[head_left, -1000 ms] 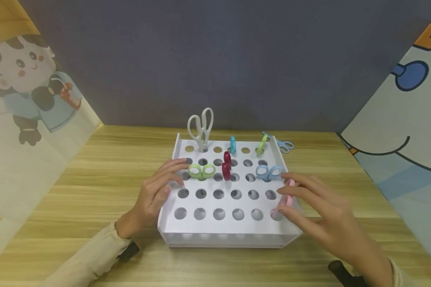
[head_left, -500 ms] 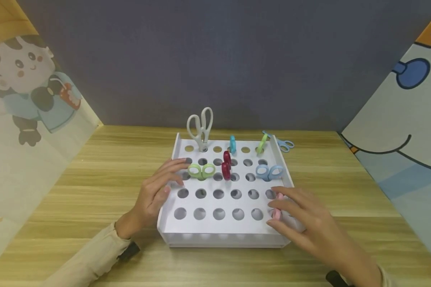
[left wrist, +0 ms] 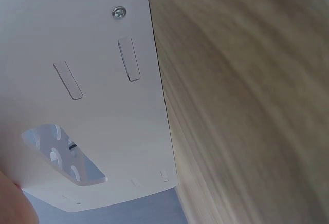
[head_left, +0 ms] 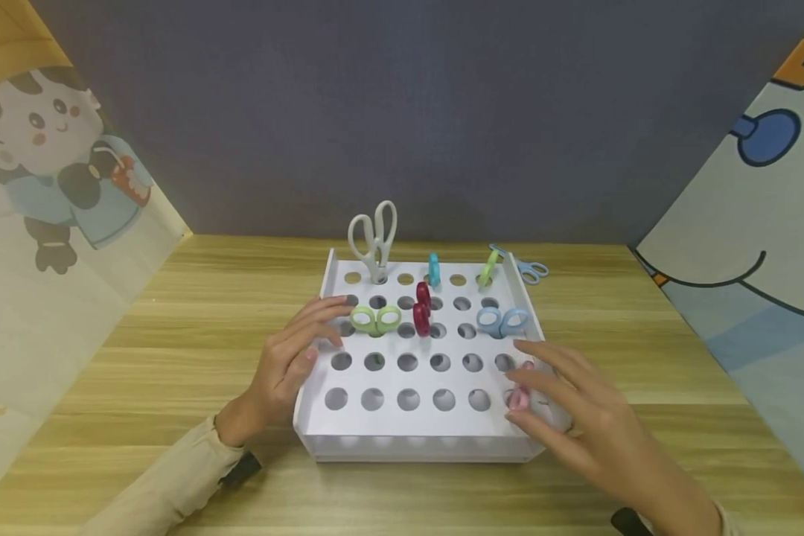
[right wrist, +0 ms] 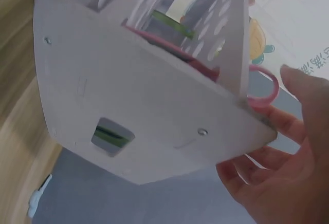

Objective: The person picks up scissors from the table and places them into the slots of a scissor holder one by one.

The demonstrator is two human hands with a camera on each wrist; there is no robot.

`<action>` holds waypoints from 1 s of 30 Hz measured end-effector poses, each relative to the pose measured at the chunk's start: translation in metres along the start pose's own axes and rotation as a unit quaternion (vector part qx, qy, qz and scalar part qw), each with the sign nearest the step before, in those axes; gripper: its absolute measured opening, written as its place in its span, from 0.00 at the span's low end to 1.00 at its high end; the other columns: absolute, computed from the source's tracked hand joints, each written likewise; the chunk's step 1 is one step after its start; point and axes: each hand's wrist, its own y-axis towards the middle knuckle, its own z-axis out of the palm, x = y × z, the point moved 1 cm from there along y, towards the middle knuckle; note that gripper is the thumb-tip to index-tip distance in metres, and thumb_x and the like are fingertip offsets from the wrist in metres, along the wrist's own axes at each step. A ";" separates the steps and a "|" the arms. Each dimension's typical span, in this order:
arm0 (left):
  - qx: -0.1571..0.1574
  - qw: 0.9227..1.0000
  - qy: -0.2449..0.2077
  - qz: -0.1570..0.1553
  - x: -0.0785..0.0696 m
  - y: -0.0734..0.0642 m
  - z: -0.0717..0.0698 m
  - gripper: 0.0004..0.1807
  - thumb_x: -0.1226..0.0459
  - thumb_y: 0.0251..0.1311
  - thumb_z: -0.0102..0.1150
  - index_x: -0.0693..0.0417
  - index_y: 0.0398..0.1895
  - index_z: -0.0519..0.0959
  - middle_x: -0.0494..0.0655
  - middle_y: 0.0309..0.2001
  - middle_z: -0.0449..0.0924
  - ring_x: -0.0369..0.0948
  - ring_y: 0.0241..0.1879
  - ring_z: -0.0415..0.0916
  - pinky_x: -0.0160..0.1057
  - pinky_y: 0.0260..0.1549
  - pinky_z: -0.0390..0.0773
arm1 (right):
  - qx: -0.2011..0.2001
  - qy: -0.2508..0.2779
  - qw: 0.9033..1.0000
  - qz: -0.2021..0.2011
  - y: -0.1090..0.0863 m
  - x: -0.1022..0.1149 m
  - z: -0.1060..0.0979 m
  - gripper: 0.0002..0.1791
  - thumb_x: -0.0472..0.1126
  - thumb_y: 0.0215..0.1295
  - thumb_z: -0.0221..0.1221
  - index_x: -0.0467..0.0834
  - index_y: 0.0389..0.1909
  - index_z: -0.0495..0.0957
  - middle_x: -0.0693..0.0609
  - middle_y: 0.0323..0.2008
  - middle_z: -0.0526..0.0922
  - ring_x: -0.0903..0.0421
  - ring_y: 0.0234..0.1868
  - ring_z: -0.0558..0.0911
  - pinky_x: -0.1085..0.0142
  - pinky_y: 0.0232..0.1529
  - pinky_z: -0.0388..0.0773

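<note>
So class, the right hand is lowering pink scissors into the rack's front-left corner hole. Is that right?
Not quite: it is the front-right corner hole. The head view shows the right hand at the pink scissors in the rack, far right of the front row.

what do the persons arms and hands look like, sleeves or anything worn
Both hands are bare: no gloves or rings show on the left hand or the right hand. The left forearm wears a long beige sleeve ending in a cuff at the wrist, with a dark strap beside it. A dark strap and a sliver of beige cuff show at the right wrist.
</note>
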 end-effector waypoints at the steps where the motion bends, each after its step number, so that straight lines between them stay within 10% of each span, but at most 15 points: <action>1: 0.000 1.000 0.000 0.001 0.000 0.000 0.000 0.18 0.62 0.70 0.37 0.61 0.34 0.78 0.66 0.55 0.79 0.60 0.63 0.70 0.59 0.71 0.56 | -0.003 0.005 1.000 -0.002 0.001 0.000 -0.001 0.22 0.57 0.71 0.55 0.43 0.47 0.84 0.42 0.59 0.78 0.48 0.62 0.74 0.70 0.70 0.63; 13: -0.002 1.000 0.000 0.005 0.000 0.000 0.000 0.19 0.61 0.71 0.37 0.61 0.34 0.78 0.66 0.55 0.79 0.60 0.63 0.71 0.59 0.71 0.56 | -0.039 -0.003 0.999 0.020 0.018 -0.031 -0.018 0.21 0.52 0.73 0.55 0.39 0.45 0.84 0.41 0.53 0.81 0.51 0.59 0.77 0.73 0.65 0.68; 22: -0.001 1.000 0.000 0.004 0.000 0.000 -0.001 0.19 0.61 0.71 0.37 0.61 0.34 0.78 0.67 0.55 0.79 0.61 0.63 0.71 0.58 0.72 0.56 | -0.055 -0.025 0.994 0.089 0.039 -0.086 -0.019 0.11 0.30 0.65 0.61 0.39 0.47 0.83 0.46 0.49 0.85 0.64 0.52 0.77 0.77 0.56 0.69; 30: -0.001 1.000 0.000 0.005 0.000 0.000 0.000 0.19 0.61 0.71 0.37 0.61 0.35 0.78 0.67 0.55 0.79 0.61 0.63 0.70 0.58 0.72 0.56 | -0.066 -0.028 0.986 0.151 0.059 -0.138 -0.016 0.13 0.39 0.72 0.57 0.34 0.48 0.81 0.43 0.43 0.85 0.76 0.43 0.75 0.83 0.47 0.71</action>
